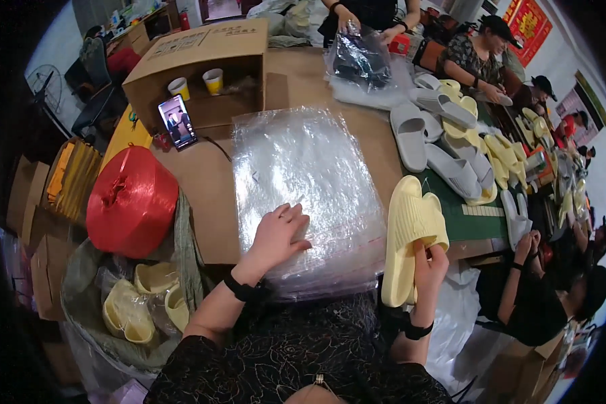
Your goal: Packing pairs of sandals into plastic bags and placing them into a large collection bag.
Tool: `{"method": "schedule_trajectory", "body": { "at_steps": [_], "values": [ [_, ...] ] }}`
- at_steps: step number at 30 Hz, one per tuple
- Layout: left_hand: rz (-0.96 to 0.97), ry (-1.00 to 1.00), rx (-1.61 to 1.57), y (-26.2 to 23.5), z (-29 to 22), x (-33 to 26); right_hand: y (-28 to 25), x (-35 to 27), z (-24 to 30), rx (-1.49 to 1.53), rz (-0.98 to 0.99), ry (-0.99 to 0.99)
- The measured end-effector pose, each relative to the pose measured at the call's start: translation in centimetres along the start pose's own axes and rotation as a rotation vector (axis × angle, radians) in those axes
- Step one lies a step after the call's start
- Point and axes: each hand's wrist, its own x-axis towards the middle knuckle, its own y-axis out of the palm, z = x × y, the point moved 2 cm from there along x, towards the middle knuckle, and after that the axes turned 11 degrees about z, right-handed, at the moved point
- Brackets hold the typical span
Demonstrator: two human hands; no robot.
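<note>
- Pale yellow foam made up the pair of slides (411, 236) that our right hand (429, 264) held; our fingers were clamped around their heel end, at the near right edge of the table (202, 195).
- We saw the slides stacked one against the other, thick-soled, with a wide ribbed strap, toes pointing away from us.
- Our left hand (276, 237) lay flat, fingers spread and gripping nothing, on the near part of a stack of clear plastic bags (303, 188).
- We noted the bags were glossy and crinkled, catching the light, and lay in the middle of the brown cardboard-covered table, just left of the slides.
- Below the table to our left, a sack (141, 303) held more yellow slides wrapped in plastic.
- A red spool of twine (132, 200) sat at the left edge of the table.
- Farther off, a phone (178, 122) leaned against an open cardboard box (202, 67) with two paper cups inside.
- To the right, grey slides (438, 135) and yellow ones lay spread over the table.
- At the far end, another person's hands held a dark item in a plastic bag (360, 60).
</note>
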Motion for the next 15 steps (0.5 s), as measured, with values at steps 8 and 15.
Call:
{"method": "schedule_trajectory", "body": {
  "at_steps": [8, 15],
  "values": [
    [-0.168, -0.006, -0.115, 0.2, 0.0, 0.8, -0.2, -1.0, -0.6, 0.0, -0.027, 0.007],
    [-0.234, -0.129, -0.318, 0.3, 0.1, 1.4, 0.0, -1.8, 0.6, -0.021, -0.023, 0.045]
  ]
}}
